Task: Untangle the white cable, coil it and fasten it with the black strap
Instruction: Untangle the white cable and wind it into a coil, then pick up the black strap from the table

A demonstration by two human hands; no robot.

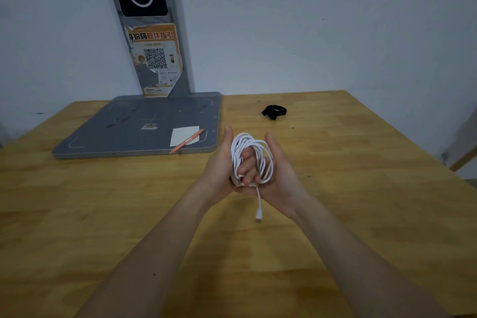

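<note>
We have both hands together at mid-worktop, palms facing each other, with the white cable [251, 159] bundled between them. Left hand [219, 170] has its thumb up and its fingers curled through the middle of the coil, gripping it. Right hand [280, 175] is pressed to the coil's right side with the thumb raised; its fingers are under or behind the bundle, so we can't tell whether they wrap the coil or only cup it.

The coil is several loose loops, roughly oval, long axis running near-to-far. Thin, smooth, round-section cable, springy by the look of the uneven loops. One short tail hangs from the near end, ending in a small white connector [259, 215] that dangles just above the wood.

Key relation: the black strap [274, 112] lies on the worktop beyond the hands and a bit to the right, apart from them, nothing in between. It's a soft, matte fabric band, folded into a flattened loop lying roughly left-right. Right hand is the nearer one, so we judge it should do the reach while the left keeps the coil from springing open.

Coiling looks done; fastening not yet begun.

Worktop [361, 188] is light wood with visible grain. Far left on it sits a grey flat base plate [129, 124], scuffed, with an upright post [154, 33] carrying an orange sticker. A white paper slip [184, 134] and an orange pen [187, 141] lie on the plate's near right corner, left of the hands.
</note>
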